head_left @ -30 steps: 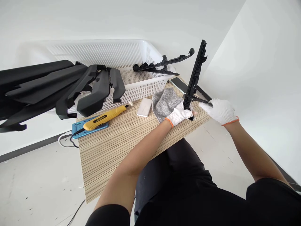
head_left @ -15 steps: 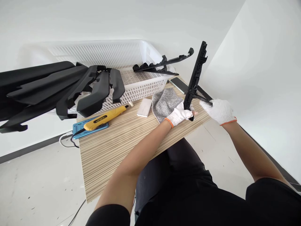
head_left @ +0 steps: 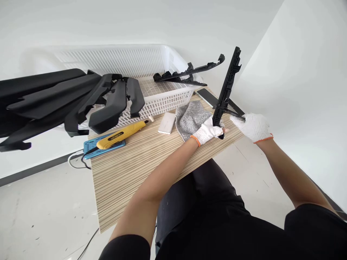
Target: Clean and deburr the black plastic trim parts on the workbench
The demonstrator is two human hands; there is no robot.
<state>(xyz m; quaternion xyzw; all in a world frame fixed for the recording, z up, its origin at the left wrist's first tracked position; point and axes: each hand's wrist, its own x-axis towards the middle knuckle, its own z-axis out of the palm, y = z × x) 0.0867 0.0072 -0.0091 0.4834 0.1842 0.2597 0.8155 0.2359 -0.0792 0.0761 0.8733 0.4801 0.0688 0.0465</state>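
Note:
My left hand (head_left: 208, 131), in a white glove with an orange cuff, is closed around the lower end of a long black plastic trim piece (head_left: 228, 85). The piece stands tilted up from the table, its ribbed and clipped side showing. My right hand (head_left: 252, 127), gloved alike, grips a slim black tool (head_left: 234, 113) whose far end meets the trim piece just above my left hand. The tool's exact kind is hidden by my fingers. Beside my left hand lies a crumpled grey cloth (head_left: 191, 119).
A white plastic basket (head_left: 168, 103) at the back bears several black trim pieces (head_left: 108, 104). On the wood-grain table (head_left: 130, 173) are a yellow corded tool (head_left: 121, 135), a blue tray (head_left: 90, 144), a white block (head_left: 167, 122) and a phone (head_left: 207, 97). A wall (head_left: 303, 72) stands at right.
The trim piece and both hands keep nearly the same places and grips. The view has shifted very slightly.

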